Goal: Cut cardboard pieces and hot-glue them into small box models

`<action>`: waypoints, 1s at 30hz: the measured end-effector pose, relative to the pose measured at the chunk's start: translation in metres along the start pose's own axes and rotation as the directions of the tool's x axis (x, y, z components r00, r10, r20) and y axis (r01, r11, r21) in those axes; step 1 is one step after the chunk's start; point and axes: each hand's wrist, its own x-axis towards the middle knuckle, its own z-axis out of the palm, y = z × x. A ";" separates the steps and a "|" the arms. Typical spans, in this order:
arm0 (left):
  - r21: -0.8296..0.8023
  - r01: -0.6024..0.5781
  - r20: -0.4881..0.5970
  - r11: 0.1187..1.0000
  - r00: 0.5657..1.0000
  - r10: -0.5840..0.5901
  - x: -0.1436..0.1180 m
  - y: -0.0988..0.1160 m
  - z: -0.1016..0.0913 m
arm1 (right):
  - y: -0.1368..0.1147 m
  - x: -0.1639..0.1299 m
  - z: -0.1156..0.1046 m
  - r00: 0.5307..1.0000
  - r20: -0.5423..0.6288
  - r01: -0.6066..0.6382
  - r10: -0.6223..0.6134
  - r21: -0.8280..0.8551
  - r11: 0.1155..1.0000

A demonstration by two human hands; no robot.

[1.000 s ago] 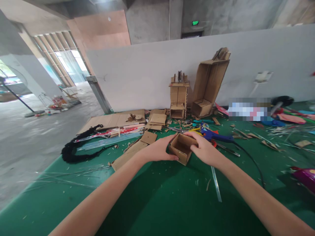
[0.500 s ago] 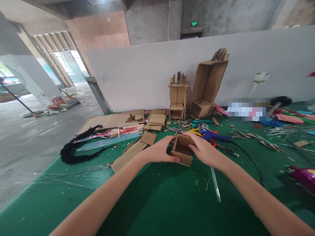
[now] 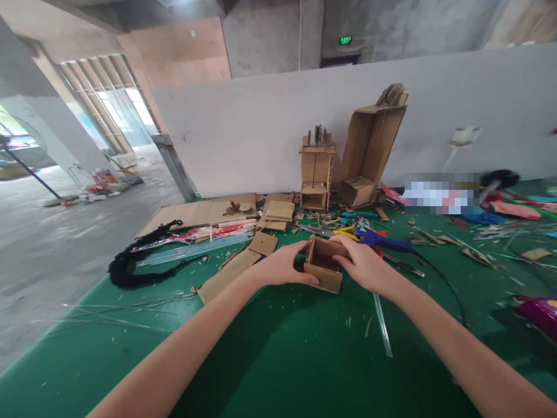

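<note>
A small cardboard box with its open side up is held between both hands above the green table. My left hand grips its left side, the thumb along the near wall and the fingers at the far left corner. My right hand closes on the right wall, thumb inside the box and fingers outside. Just behind the box lie scissors and a blue glue gun. Left of it rest a square cardboard piece and a long cardboard strip.
Two upright cardboard structures, a smaller tower and a taller open box, stand against the white partition. Black fuzzy stems and clear sticks lie left. A clear glue stick lies near my right wrist.
Both hands still hold the cardboard box in nearly the same pose. The whole view has shifted very slightly; nothing has been taken up or let go.
</note>
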 end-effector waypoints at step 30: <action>-0.086 -0.012 0.013 0.996 1.000 0.013 0.002 -0.008 0.003 | 0.002 -0.004 -0.003 0.987 0.156 -0.024 0.021 0.020 1.000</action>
